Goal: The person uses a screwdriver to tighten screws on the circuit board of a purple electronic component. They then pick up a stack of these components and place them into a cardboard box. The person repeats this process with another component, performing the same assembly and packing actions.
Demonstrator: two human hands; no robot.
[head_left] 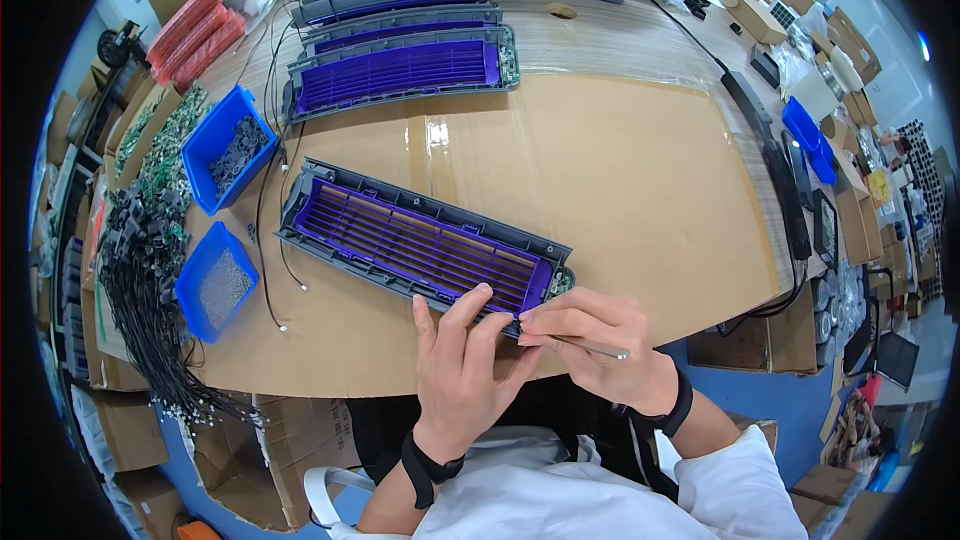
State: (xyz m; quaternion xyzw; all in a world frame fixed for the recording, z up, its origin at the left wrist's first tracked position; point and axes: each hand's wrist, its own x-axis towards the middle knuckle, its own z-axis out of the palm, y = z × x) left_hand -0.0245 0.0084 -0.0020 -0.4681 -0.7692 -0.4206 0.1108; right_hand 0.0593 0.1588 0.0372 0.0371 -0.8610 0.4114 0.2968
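A long grey panel with a purple slatted grille lies at a slant on the cardboard. A small green circuit board sits in its right end. My left hand presses on the panel's near edge by the right corner, some fingers over the rim and the thumb and forefinger close to the corner. In my right hand is a slim pair of metal tweezers, pinched between the fingers and pointing at that same corner. Whatever their tip touches is hidden by my fingers.
More grey and purple panels stand in rows at the back. Left of the work are a blue bin of dark parts, a blue bin of small metal pieces and bundled black cables. A black power strip runs along the right.
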